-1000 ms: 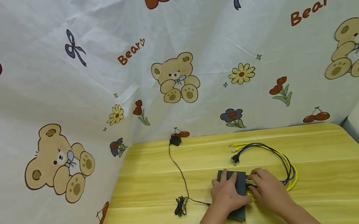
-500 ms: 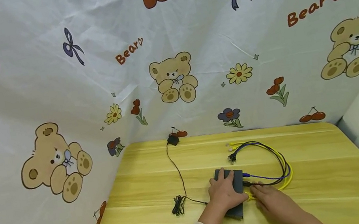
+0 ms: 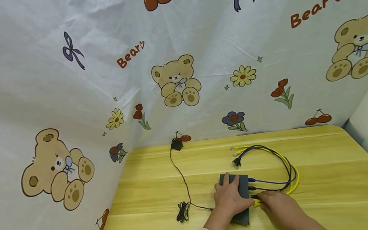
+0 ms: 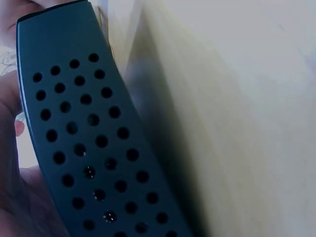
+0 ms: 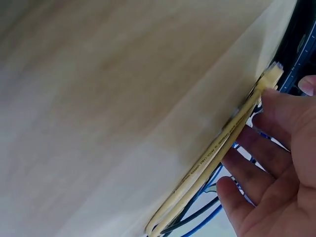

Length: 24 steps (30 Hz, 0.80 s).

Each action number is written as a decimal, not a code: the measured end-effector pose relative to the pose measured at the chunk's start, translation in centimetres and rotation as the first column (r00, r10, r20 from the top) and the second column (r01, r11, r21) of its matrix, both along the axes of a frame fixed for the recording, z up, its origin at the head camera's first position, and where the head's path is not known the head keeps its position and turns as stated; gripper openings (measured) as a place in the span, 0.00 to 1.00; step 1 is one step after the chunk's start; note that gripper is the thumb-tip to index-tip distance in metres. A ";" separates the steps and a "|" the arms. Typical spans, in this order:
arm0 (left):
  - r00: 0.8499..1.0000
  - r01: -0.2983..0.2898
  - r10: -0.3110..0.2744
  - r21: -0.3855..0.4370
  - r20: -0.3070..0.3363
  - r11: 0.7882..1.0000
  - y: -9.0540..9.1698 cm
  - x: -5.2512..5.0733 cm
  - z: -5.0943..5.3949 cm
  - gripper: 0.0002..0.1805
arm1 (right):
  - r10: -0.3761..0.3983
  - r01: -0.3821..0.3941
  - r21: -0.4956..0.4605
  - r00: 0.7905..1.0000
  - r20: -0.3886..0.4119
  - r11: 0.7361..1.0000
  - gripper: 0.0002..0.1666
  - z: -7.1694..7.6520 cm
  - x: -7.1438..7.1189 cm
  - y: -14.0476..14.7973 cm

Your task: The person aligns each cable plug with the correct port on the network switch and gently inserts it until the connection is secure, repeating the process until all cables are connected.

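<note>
My left hand (image 3: 229, 200) holds a dark network switch (image 3: 241, 218), its fingers spread over the top and its thumb at the port side. In the left wrist view the side of the switch, with its round vent holes, fills the left half. A blue cable plug (image 3: 252, 180) and a black one (image 3: 252, 188) sit at the port side. Just below them my right hand (image 3: 281, 208) pinches a black network cable (image 3: 254, 196), mostly hidden by the fingers. Two yellow cables (image 5: 217, 153) lie beside the fingers, their plugs near the ports; whether they are seated I cannot tell.
The cables curve in a bundle (image 3: 290, 166) towards the back, where their other plugs (image 3: 237, 162) lie loose. On the left, a power adapter (image 3: 176, 144) and its coiled cord (image 3: 183, 211) rest on the wooden table (image 3: 146, 195). A bear-patterned cloth (image 3: 207, 37) hangs behind.
My right hand has left the upper ports and moved down along the port side to another black cable. The blue and black plugs above are uncovered. My left hand stays on the switch.
</note>
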<state>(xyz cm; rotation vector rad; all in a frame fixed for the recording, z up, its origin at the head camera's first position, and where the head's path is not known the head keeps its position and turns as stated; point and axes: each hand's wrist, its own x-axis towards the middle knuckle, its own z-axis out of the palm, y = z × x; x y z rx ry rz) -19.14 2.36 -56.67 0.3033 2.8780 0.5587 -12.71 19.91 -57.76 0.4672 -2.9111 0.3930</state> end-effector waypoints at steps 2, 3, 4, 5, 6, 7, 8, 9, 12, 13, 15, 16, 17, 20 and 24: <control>1.000 -0.001 0.001 -0.004 0.000 1.000 0.0 0.0 -0.1 0.50 | 0.000 0.000 0.011 1.000 -0.013 1.000 0.16 -0.1 -0.1 -0.1; 1.000 0.000 0.000 -0.008 -0.001 1.000 0.0 0.0 -0.1 0.50 | 0.002 -0.002 0.020 1.000 -0.018 1.000 0.16 -0.1 -0.1 -0.1; 1.000 0.000 0.000 -0.011 -0.001 1.000 -0.1 0.0 -0.1 0.50 | 0.006 -0.005 0.030 1.000 -0.023 1.000 0.16 -0.2 -0.1 -0.1; 1.000 0.001 -0.001 -0.013 -0.002 1.000 -0.1 0.0 -0.1 0.50 | 0.012 -0.011 0.039 1.000 -0.028 0.999 0.17 -0.3 -0.1 0.0; 1.000 0.002 -0.002 -0.012 -0.002 1.000 -0.1 0.0 -0.1 0.50 | 0.018 -0.016 0.047 0.999 -0.033 0.999 0.18 -0.3 -0.1 0.0; 1.000 0.002 -0.002 -0.012 -0.002 1.000 -0.1 0.0 -0.1 0.50 | 0.021 -0.018 0.057 0.999 -0.037 0.998 0.18 -0.4 -0.1 0.0; 1.000 0.003 -0.003 -0.013 -0.002 1.000 -0.2 0.0 -0.2 0.50 | 0.026 -0.023 0.059 0.999 -0.042 0.998 0.18 -0.5 -0.1 0.0; 1.000 0.005 -0.005 -0.014 -0.002 1.000 -0.2 0.0 -0.2 0.50 | 0.028 -0.025 0.062 0.998 -0.049 0.998 0.18 -0.6 -0.1 0.0; 1.000 0.009 -0.009 -0.023 0.002 1.000 -0.2 -0.1 -0.2 0.51 | 0.032 -0.029 0.055 0.998 -0.059 0.998 0.17 -0.7 0.0 0.1; 1.000 0.009 -0.008 -0.027 0.004 1.000 -0.2 -0.1 -0.2 0.51 | 0.037 -0.034 0.047 0.997 -0.063 0.998 0.16 -0.7 0.0 0.1; 1.000 0.008 -0.008 -0.037 0.007 0.999 -0.2 -0.1 -0.2 0.51 | 0.047 -0.045 0.032 0.996 -0.075 0.998 0.13 -0.7 0.1 0.2; 1.000 0.006 -0.006 -0.040 0.010 0.999 -0.1 -0.1 -0.2 0.51 | 0.053 -0.051 0.024 0.995 -0.080 0.998 0.11 -0.6 0.1 0.3; 1.000 0.005 -0.004 -0.039 0.013 0.999 -0.1 0.0 -0.2 0.52 | 0.059 -0.058 0.018 0.995 -0.085 0.998 0.10 -0.5 0.1 0.3; 1.000 0.001 0.000 -0.035 0.012 0.999 -0.1 -0.1 -0.2 0.52 | 0.060 -0.059 0.011 0.994 -0.086 0.998 0.07 -0.3 0.1 0.2; 1.000 -0.001 0.002 -0.024 0.010 1.000 0.0 -0.1 -0.3 0.51 | 0.032 -0.031 0.016 0.996 -0.079 0.999 0.06 0.1 -0.1 0.1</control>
